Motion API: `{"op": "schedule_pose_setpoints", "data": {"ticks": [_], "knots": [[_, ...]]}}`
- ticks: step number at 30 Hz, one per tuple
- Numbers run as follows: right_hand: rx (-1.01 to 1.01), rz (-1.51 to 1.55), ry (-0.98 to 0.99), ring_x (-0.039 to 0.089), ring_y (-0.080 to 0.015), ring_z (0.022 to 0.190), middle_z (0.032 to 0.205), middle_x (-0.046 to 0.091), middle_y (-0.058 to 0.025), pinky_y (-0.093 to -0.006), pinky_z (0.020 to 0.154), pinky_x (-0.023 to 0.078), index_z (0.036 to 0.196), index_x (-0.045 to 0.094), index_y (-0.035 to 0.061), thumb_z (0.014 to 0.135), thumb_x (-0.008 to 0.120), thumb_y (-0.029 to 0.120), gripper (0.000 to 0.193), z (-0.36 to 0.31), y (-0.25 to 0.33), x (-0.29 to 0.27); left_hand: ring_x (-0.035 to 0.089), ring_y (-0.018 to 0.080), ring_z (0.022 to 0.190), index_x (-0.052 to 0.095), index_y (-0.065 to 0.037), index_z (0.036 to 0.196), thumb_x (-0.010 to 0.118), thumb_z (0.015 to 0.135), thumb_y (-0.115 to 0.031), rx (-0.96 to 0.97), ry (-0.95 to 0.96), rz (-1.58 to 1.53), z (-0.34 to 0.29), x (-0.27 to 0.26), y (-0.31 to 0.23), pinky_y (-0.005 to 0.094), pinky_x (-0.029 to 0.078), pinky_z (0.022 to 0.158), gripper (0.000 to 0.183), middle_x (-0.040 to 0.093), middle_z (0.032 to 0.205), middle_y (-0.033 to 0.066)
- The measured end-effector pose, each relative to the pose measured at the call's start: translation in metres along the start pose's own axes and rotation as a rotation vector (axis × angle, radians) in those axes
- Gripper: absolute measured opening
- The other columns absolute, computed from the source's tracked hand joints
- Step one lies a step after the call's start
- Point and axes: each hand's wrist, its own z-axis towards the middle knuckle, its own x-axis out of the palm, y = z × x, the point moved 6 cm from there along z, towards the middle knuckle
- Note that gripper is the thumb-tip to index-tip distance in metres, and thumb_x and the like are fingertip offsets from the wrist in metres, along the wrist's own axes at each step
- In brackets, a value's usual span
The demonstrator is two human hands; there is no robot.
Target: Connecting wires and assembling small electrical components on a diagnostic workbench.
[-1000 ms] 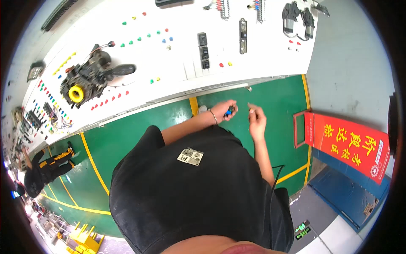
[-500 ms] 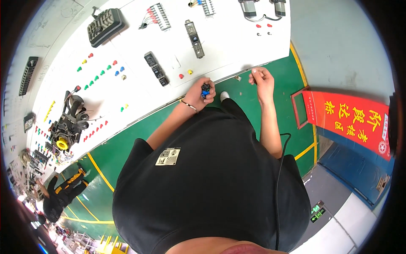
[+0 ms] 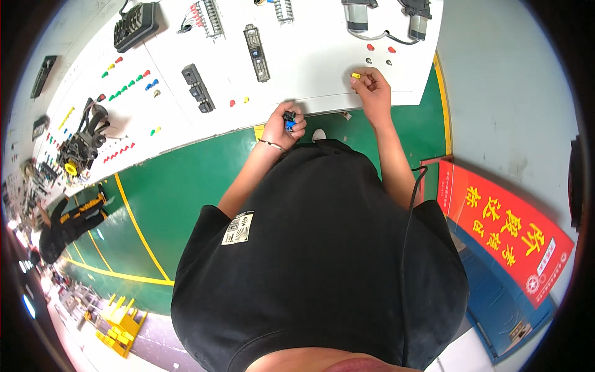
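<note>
My right hand [image 3: 374, 92], over the near right part of the white board, pinches a small yellow cap [image 3: 356, 75] between thumb and fingers. Closed around small blue and black parts [image 3: 289, 121] is my left hand [image 3: 284, 128], at the board's front edge; their exact kind is partly hidden by the fingers. Beyond my right hand are two red caps [image 3: 370, 47] and two small dark and silver pieces [image 3: 369, 61]. Left of my left hand, a red cap [image 3: 232, 103] and a yellow cap [image 3: 246, 99] sit on the board.
The white board [image 3: 310, 68] carries two black switch panels [image 3: 256, 54], [image 3: 198, 90] and a terminal strip [image 3: 209, 17]. Grey motors [image 3: 357, 17] stand at the far right. A red sign [image 3: 502, 229] is at right. Another person [image 3: 65, 224] works at far left.
My right hand has moved forward over the board, and a yellow cap now shows in its fingers. My left hand stays closed on the blue and black parts. The view has shifted.
</note>
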Motion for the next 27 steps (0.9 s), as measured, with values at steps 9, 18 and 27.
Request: {"op": "schedule_pose_setpoints", "data": {"ticks": [9, 18, 27], "knots": [[-0.086, -0.077, 0.209, 0.057, -0.0105, 0.09, 0.099, 0.061, -0.0039, -0.0237, 0.077, 0.046, 0.104, 0.063, -0.0003, 0.085, 0.065, -0.001, 0.019, -0.002, 0.001, 0.003, 0.059, 0.0357, 0.103, 0.05, 0.01, 0.117, 0.038, 0.097, -0.031, 0.202, 0.026, -0.216, 0.001, 0.05, 0.018, 0.0403, 0.053, 0.085, 0.047, 0.057, 0.116, 0.0245], [-0.613, -0.442, 0.633, 0.047, -0.0274, 0.114, 0.115, 0.057, -0.009, -0.0375, 0.094, 0.042, 0.097, 0.069, 0.0068, 0.074, 0.069, 0.007, 0.023, -0.056, 0.044, 0.053, 0.059, 0.033, 0.107, 0.05, 0.006, 0.12, 0.028, 0.098, -0.034, 0.217, 0.06, -0.224, 0.03, 0.047, 0.047, 0.0462, 0.048, 0.096, 0.05, 0.059, 0.115, 0.0207], [-0.496, -0.599, 0.477, 0.051, -0.0321, 0.108, 0.109, 0.06, -0.0112, -0.0411, 0.091, 0.043, 0.097, 0.07, 0.0099, 0.076, 0.066, 0.009, 0.021, -0.053, 0.016, 0.022, 0.062, 0.0251, 0.1, 0.051, 0.0, 0.116, 0.031, 0.1, -0.028, 0.177, -0.029, -0.059, 0.047, 0.04, 0.075, 0.041, 0.056, 0.083, 0.038, 0.061, 0.108, 0.0141]]}}
